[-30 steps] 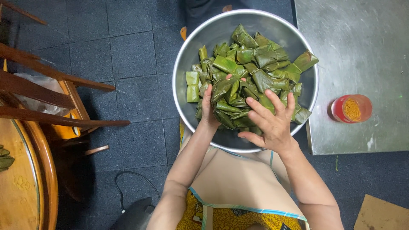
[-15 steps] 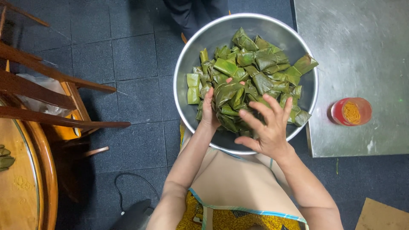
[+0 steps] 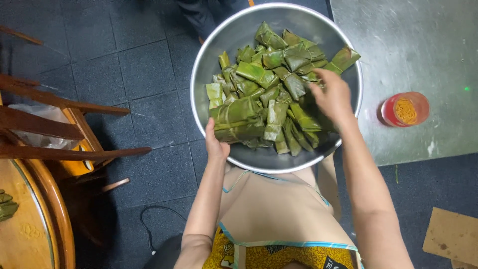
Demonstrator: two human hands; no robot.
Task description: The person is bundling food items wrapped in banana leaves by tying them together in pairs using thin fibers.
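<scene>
I am holding the bowl rim with my left hand beside a large leaf parcel lying lengthwise left to right, while my right hand is resting loose-fingered on parcels at the right, farther off.

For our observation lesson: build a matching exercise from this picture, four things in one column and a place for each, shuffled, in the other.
Things:
1. left hand
2. right hand
3. red cup
4. wooden chair

Places:
A. on the metal tabletop
B. over the leaf-wrapped parcels, right side of the bowl
C. left of the bowl, on the dark tiled floor
D. gripping the near rim of the metal bowl

Pairs: 1-D, 2-B, 3-A, 4-C
</scene>
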